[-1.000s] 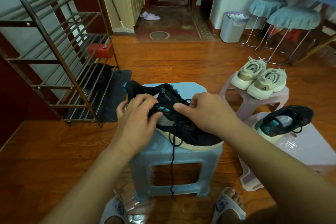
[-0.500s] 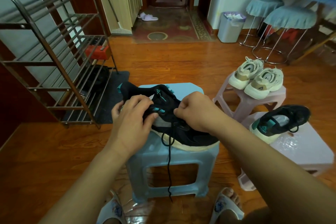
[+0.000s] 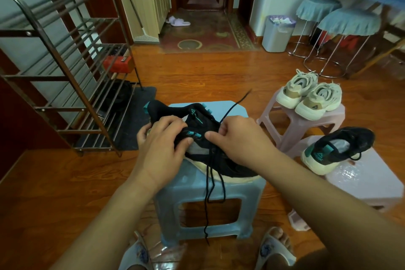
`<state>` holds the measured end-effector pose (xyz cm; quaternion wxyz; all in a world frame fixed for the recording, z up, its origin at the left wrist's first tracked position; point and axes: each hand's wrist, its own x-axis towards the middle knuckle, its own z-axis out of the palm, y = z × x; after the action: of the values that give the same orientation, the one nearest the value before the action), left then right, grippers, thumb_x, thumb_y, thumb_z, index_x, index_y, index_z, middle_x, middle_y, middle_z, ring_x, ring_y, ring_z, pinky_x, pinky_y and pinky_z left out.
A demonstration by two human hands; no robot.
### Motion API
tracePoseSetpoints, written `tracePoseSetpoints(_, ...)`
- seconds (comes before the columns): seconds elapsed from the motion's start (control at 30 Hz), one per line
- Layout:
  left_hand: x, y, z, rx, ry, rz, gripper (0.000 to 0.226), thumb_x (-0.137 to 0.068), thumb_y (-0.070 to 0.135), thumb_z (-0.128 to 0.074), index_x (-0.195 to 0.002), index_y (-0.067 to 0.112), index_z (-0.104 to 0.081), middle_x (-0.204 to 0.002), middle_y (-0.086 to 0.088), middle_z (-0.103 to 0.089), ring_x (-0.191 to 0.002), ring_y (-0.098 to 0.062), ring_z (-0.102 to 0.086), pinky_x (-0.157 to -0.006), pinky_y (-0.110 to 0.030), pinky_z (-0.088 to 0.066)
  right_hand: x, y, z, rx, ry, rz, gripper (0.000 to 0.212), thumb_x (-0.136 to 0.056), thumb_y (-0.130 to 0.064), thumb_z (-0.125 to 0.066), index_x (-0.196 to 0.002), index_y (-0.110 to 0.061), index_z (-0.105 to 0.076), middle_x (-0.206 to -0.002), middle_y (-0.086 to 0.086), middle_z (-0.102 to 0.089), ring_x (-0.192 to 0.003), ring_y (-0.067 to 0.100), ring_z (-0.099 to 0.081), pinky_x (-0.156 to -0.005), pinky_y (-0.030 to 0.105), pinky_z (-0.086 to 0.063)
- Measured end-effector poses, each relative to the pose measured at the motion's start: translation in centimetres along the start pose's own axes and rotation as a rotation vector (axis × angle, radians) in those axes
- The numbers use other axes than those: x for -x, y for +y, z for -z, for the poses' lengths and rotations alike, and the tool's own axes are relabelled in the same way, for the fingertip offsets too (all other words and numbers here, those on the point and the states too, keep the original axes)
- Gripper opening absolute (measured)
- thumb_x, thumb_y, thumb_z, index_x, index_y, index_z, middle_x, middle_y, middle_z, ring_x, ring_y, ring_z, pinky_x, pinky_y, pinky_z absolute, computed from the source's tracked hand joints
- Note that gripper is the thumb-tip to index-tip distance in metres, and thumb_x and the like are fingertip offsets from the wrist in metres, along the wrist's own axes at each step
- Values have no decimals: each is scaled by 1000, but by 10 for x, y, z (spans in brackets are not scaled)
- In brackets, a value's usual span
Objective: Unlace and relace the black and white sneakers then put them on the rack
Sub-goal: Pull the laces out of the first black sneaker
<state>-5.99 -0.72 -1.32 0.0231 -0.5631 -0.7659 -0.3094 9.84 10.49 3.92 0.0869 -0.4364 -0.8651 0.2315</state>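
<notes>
The shoe rack (image 3: 65,76) stands to the left, its upper shelves waiting for the pair. In front of the person, a black and white sneaker (image 3: 210,138) lies on the blue stool (image 3: 208,199). Half a second ago its lace (image 3: 234,106) only hung down the stool's front; now one end flicks up past the right hand (image 3: 238,140), so a length has likely just come free of an eyelet and the unlacing is under way. The right hand pinches the lace at the tongue, fingers curled. The left hand (image 3: 162,144) grips the sneaker's collar to steady it. The other black sneaker (image 3: 337,149) sits on a pink stool (image 3: 372,184) to the right, its lace state unclear. Beige sneakers (image 3: 309,94) rest behind. Nothing blocks the way to the rack.
</notes>
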Motion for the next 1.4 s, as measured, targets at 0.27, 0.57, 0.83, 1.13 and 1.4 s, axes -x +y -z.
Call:
tracePoseSetpoints(0.27,0,-3,0,12,11,-4,20,-95,35,-61,-115,32,-61,-126,20,-50,-119,-2,-44,-117,-43,-17,54,-8,20,73,-860,429,16,-97,-37,-64,-92,-24,-72,-87,-6,-70,-83,6,-65,-82,38,-56)
tracePoseSetpoints(0.57,0,-5,0,26,1,-27,22,-96,34,-62,-117,31,-61,-127,18,-50,-121,-2,-42,-114,-41,-16,-7,36,22,95,-25,376,14,-91,-24,-72,-101,-34,-73,-92,-11,-56,-84,9,-56,-80,39,-52)
tracePoseSetpoints(0.83,-3,-7,3,17,-24,-43,20,-96,35,-60,-116,31,-61,-128,18,-51,-120,-4,-44,-115,-44,-19,-26,61,13,-35,171,192,10,-99,-23,-57,-90,-21,-61,-92,-3,-55,-83,15,-56,-68,32,-47)
tracePoseSetpoints(1.13,-2,-6,2,12,-12,-34,20,-95,36,-61,-115,33,-61,-127,19,-50,-120,-2,-44,-114,-44,-19,-14,44,10,42,117,553,36,-92,-26,-70,-128,-27,-66,-115,-7,-57,-107,11,-48,-92,26,-39)
tracePoseSetpoints(1.4,-1,-7,6,35,-32,-49,22,-96,35,-62,-117,31,-61,-128,19,-50,-122,-3,-43,-115,-42,-16,-47,87,25,200,516,290,11,-93,-10,-61,-100,-15,-67,-103,7,-60,-97,24,-55,-82,42,-49)
